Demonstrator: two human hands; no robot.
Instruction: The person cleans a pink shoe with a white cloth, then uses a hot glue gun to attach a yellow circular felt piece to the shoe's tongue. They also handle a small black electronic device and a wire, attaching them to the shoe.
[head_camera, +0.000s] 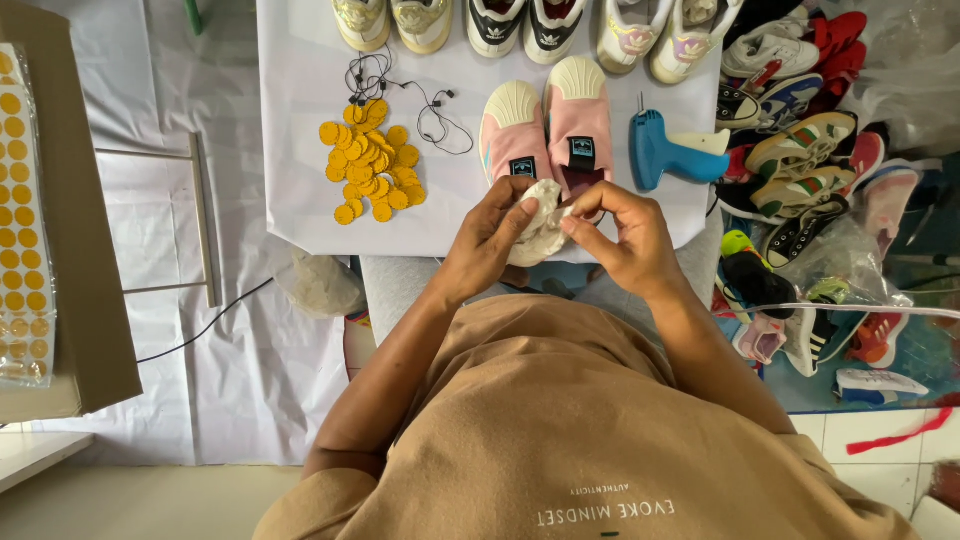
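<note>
White paper wad (541, 222) — left hand (490, 245) cupping, right hand (625, 235) pinching, both grips curled tight.

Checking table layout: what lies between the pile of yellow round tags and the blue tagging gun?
In the head view, the pair of pink slip-on shoes lies between the yellow tags and the blue tagging gun.

The white table (300, 200) has bare room along its left edge and near edge. Yellow round tags (370, 160), a black cord (425, 110), pink shoes (548, 130) and a blue tagging gun (670, 150) crowd the middle; sneakers (530, 20) line the far edge.
</note>
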